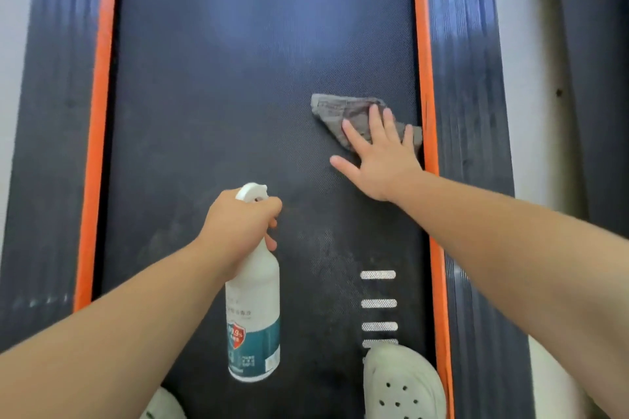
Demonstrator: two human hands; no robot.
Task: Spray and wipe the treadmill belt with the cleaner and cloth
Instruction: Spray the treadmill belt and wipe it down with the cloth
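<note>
The dark treadmill belt runs away from me between two orange strips. A grey cloth lies crumpled on the belt near its right edge. My right hand presses flat on the cloth's near part with straight, spread fingers. My left hand grips the neck of a white spray bottle with a teal label, a finger curled at the trigger. The bottle hangs upright over the belt's middle, its white nozzle head above my fist.
An orange strip borders the belt on the left and another on the right, with dark ribbed side rails outside them. Pale clogs stand on the near belt beside white dash marks. Pale floor lies on both sides.
</note>
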